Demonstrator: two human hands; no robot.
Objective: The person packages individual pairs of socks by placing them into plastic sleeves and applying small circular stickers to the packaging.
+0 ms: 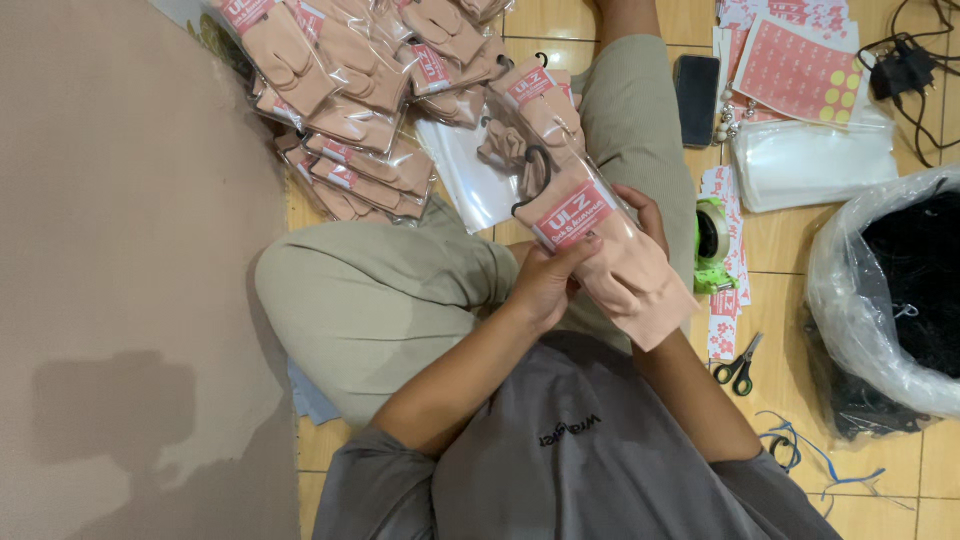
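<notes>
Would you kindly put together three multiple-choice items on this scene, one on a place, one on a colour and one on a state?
1. Where do the scissors lie?
A. on the tiled floor, below the tape dispenser
B. on the pile of packed socks
C. inside the plastic bag

2. What colour is the tape dispenser?
A. red
B. bright green
C. black

3. How is the peach sock pair held?
A. it lies loose on the floor
B. in one hand only
C. between both hands, left hand in front and right hand behind

Answers: 1 A, the scissors rest on a bare tile just below the dispenser. 2 B, its body is vivid green. 3 C, the left thumb presses the red label while the right fingers show behind the pair.
</notes>
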